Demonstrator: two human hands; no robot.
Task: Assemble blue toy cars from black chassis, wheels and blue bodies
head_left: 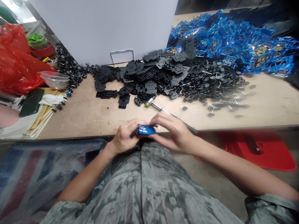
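Note:
Close to my body, at the table's front edge, both hands grip a shiny blue toy car body [146, 129]. My left hand [126, 135] is closed round its left end. The fingers and thumb of my right hand [174, 130] pinch its right end, with a small dark part showing by the fingertips. The underside of the car body is mostly hidden from view. Just beyond my right hand lies a small hammer [157, 106] with a yellowish tip, its dark handle running behind that hand. Black plastic car bases [149, 73] are heaped past the hammer.
Wheels on metal axles [212, 81] are piled at the right, with many blue car bodies [224, 37] behind. A white panel [105, 28] stands at the back. Leftward are a red plastic bag [18, 62], a clear tub [54, 80] and a phone [32, 102]. A red stool [268, 152] stands below right.

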